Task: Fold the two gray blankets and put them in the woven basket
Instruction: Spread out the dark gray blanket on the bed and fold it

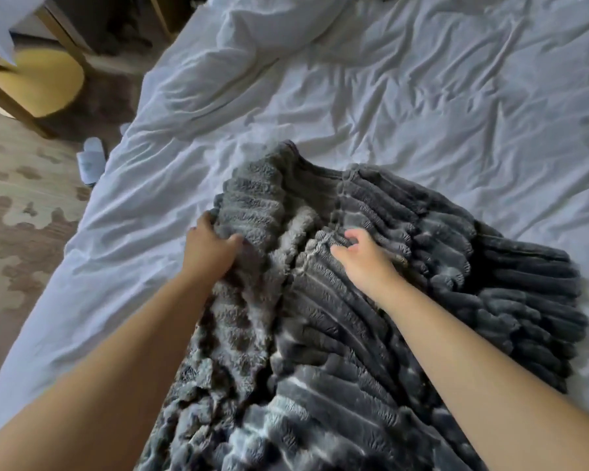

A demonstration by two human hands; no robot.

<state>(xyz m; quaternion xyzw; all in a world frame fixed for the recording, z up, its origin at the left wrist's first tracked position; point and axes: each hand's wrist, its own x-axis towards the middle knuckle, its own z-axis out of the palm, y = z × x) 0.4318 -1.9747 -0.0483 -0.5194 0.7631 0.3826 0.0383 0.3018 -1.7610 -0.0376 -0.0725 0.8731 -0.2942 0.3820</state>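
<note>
The gray blanket [371, 334] lies rumpled on the white bed [422, 96], its fleecy underside turned up on the left. My left hand [211, 243], arm stretched forward, clutches that fleecy fold between thumb and fingers. My right hand [361, 256] reaches palm-down to the ribbed hem with fingers curled; I cannot tell whether it pinches.

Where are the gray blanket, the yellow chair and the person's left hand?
gray blanket [422, 266], head view, ribbed top side.
yellow chair [38, 79], head view, seat cushion.
left hand [211, 249], head view, back of the hand.
</note>
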